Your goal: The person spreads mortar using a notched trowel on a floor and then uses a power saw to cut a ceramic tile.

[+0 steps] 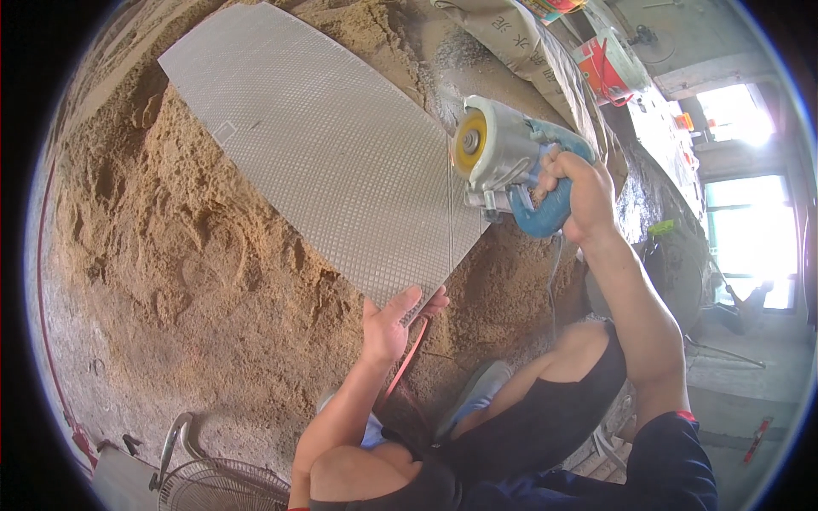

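Note:
A large grey tile (315,145) with a gridded face up lies tilted across the sand. My left hand (388,325) grips its near corner, thumb on top and fingers underneath. In my right hand (590,192) is a blue-and-silver handheld tile cutter (503,157), held by its handle at the tile's right edge. Its yellow-centred disc (470,142) faces the tile. A thin straight line runs over the tile near that right end, just beside the cutter. Whether the blade touches the tile is hard to see.
Heaped sand (221,247) spreads under and left of the tile. A cement bag (511,43) and a red-and-white bucket (609,70) stand at the far right. A fan (223,487) is at lower left. The cutter's cord (554,285) hangs by my knee.

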`<state>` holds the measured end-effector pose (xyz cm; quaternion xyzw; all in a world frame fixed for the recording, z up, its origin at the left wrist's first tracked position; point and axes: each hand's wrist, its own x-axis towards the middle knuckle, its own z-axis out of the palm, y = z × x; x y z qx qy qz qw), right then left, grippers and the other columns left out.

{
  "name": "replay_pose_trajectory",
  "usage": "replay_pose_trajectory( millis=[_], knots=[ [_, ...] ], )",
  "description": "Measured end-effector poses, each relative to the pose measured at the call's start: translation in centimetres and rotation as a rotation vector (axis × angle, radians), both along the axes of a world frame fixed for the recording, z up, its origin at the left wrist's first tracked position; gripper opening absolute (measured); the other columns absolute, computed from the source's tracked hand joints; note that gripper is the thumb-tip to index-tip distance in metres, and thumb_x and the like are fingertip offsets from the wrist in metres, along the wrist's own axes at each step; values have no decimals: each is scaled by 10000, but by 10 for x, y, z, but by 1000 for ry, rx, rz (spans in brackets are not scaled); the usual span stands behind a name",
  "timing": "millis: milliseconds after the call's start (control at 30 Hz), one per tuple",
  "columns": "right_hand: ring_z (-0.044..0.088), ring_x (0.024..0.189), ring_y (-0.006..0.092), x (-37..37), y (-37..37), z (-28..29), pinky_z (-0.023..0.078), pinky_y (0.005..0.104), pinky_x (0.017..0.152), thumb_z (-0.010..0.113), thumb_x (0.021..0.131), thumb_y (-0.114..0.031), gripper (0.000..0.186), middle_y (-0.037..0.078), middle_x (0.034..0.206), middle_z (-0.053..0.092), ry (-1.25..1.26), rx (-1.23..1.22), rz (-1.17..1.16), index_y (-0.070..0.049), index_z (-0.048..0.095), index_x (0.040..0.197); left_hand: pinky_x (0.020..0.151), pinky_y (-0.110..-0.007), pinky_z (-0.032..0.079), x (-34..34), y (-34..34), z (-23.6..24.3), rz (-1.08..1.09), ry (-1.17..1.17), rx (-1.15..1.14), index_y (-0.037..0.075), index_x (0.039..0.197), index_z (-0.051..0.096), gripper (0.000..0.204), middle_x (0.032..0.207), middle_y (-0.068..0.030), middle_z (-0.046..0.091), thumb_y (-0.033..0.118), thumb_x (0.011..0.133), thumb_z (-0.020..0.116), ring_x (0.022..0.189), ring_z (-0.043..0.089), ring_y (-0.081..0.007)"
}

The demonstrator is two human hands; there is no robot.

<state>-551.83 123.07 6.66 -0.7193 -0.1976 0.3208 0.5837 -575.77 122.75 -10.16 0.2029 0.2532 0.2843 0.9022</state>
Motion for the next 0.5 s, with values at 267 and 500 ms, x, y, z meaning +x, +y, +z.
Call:
replay_pose_trajectory(
  millis=[267,500],
  knots=[
    [495,561,130,2,-7,-1,427,284,513,531,755,-10,234,44,672,504,18,13,3,57,591,971,711,-438,557,1,0,3,3,-4,-7,-91,1108,572,354,941,-223,672,144,844,584,797,681,-334],
    [462,572,130,-6,-8,4,419,302,564,500,754,-22,92,35,676,489,-3,-39,5,-31,519,844,707,-408,556,0,0,2,2,8,-35,-77,1082,597,336,923,-192,684,165,848,610,781,688,-300]
  ],
)
